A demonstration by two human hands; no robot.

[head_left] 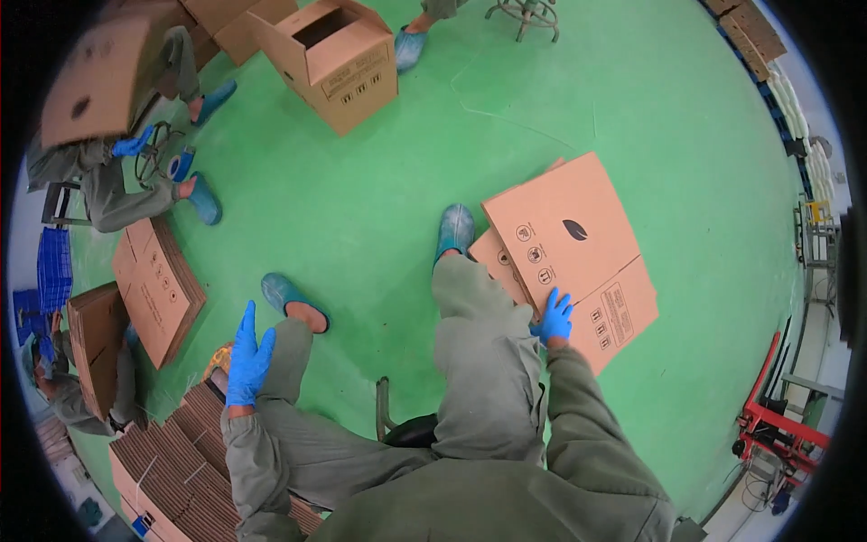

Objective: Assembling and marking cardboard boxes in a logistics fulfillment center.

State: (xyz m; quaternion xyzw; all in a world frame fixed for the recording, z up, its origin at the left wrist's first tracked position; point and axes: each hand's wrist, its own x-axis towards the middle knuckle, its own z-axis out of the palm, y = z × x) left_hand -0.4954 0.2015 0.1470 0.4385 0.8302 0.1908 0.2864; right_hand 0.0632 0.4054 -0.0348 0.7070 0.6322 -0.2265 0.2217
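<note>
Blue gloves cover both my hands. My left hand (pixel 249 359) is raised over my left thigh, fingers stretched out, with nothing in it. To the right, my right hand (pixel 554 318) rests with spread fingers on the near left edge of a flat, folded cardboard box (pixel 587 239). That box is brown, with a dark leaf print and small symbols. Beneath it, another flattened box (pixel 492 257) sticks out on the left, next to my right foot. Both lie on the green floor.
Strapped stacks of flattened cardboard (pixel 172 461) stand at my lower left, with another stack (pixel 158 294) beyond. An open carton (pixel 348 77) stands ahead. At the upper left a seated person holds a large box (pixel 104 77). A red pallet jack (pixel 777 415) is at the right.
</note>
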